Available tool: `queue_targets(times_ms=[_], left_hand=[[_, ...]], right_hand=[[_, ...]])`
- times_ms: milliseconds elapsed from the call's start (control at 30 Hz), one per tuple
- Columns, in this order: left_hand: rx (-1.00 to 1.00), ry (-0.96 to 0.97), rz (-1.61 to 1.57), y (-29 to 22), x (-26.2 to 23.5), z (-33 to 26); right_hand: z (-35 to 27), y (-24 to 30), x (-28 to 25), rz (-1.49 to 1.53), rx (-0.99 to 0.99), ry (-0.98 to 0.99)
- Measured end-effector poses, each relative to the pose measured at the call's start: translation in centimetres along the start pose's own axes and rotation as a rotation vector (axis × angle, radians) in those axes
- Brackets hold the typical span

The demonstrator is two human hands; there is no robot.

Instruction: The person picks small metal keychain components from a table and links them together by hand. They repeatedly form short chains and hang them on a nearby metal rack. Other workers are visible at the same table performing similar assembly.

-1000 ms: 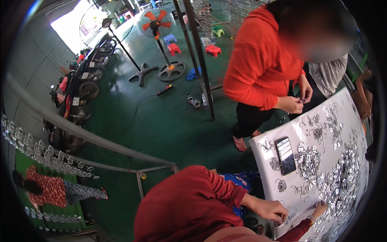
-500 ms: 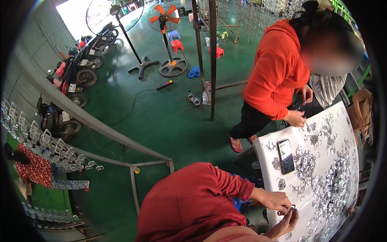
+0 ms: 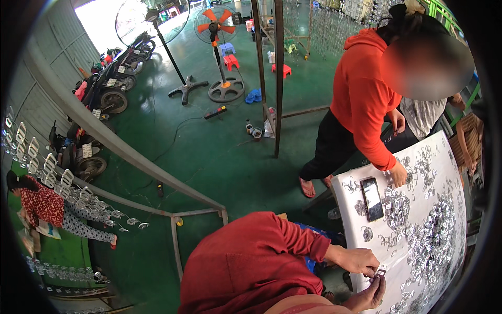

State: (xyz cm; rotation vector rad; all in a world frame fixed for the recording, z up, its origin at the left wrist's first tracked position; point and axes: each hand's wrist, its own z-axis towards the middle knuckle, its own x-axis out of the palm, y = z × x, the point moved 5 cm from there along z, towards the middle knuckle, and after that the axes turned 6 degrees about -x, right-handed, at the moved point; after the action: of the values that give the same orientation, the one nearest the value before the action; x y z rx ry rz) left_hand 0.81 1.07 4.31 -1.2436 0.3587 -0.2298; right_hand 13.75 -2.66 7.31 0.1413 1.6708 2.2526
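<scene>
My left hand (image 3: 358,261) reaches over the near edge of the white-covered table (image 3: 389,260) from a red sleeve, its fingertips pinched together at a small metal buckle (image 3: 381,273). My right hand (image 3: 370,296), just below, grips the same buckle from underneath between thumb and fingers. Part of the buckle is covered by the fingertips. Beyond my hands a large heap of shiny metal buckles (image 3: 431,246) spreads across the cloth. Smaller clusters of rings and buckles (image 3: 397,206) lie around a black phone (image 3: 372,199) on the table.
A co-worker in an orange-red hoodie (image 3: 361,89) stands at the table's far side, one hand on its surface. Another person in a red patterned top (image 3: 44,204) bends at far left. Grey railing (image 3: 130,167), an orange-bladed fan (image 3: 215,26) and parked motorbikes (image 3: 112,99) stand on the left.
The co-worker's hand has moved down onto the table beside the phone. Between my hands the buckle has turned and shows more of its frame. The person at far left has shifted.
</scene>
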Motion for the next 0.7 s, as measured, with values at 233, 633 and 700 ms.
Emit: queue_targets(times_ms=[233,633,700], left_hand=[[-0.027,0.046,-0.129,-0.2,0.7,0.0],[-0.025,-0.074,-0.146,-1.5,-1.2,0.1],[-0.07,-0.052,-0.121,-1.3,-1.3,-0.1]], right_hand=[[-0.4,-1.1,-0.6,0.091,-0.009,-0.052],[-0.7,-2.8,-1.4,0.228,-0.058,-0.134],[-0.6,-2.7,-2.0,0.107,-0.004,-0.188]])
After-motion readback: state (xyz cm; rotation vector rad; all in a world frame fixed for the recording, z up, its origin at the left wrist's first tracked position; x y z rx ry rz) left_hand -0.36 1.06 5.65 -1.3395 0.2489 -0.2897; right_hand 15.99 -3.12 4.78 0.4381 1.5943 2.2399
